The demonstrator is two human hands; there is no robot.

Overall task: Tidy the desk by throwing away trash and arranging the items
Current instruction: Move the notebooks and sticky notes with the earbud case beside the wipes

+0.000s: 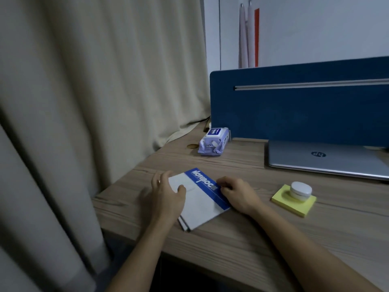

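A beige curtain (101, 81) hung in heavy folds across the left half of the frame, brushing the desk's far left edge. A dark blue divider panel (294, 110) with a silver rail (311, 84) stood at centre right, and above it, against the pale wall (315, 28), rose two white rods (246, 39) beside a red strip (256, 39).

Bare desk (242, 239) ahead; laptop (328, 159), sticky notes (294, 202) block right.
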